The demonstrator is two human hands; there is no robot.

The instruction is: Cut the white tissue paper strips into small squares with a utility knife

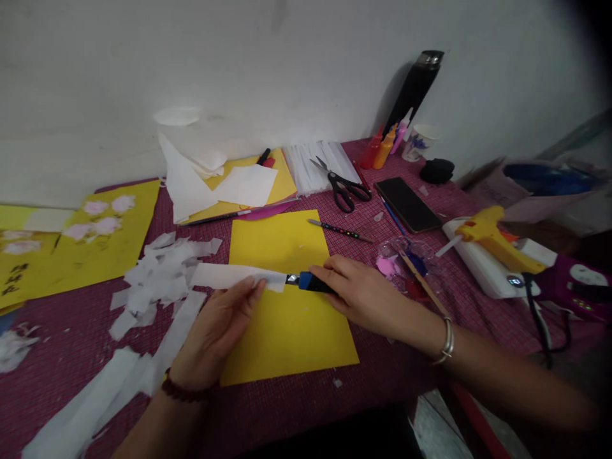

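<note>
My left hand [221, 328] pinches a white paper strip [222, 275] between thumb and fingers, above a yellow sheet [282, 331]. In my right hand [356, 292] is a blue and black utility knife [313, 281], its blade end pointing left at the strip's right end. I cannot tell whether the blade touches the paper. Left of the strip lies a pile of small cut white paper pieces [160, 271]. Longer white strips [90, 401] lie below the pile, next to my left forearm.
Behind the yellow sheet are black-handled scissors [342, 188], a patterned pen [339, 230] and white paper sheets [248, 185]. At right lie a phone [408, 203], a paint palette [389, 264] and a yellow glue gun [502, 239]. Yellow sheets with pink flowers [108, 226] lie left.
</note>
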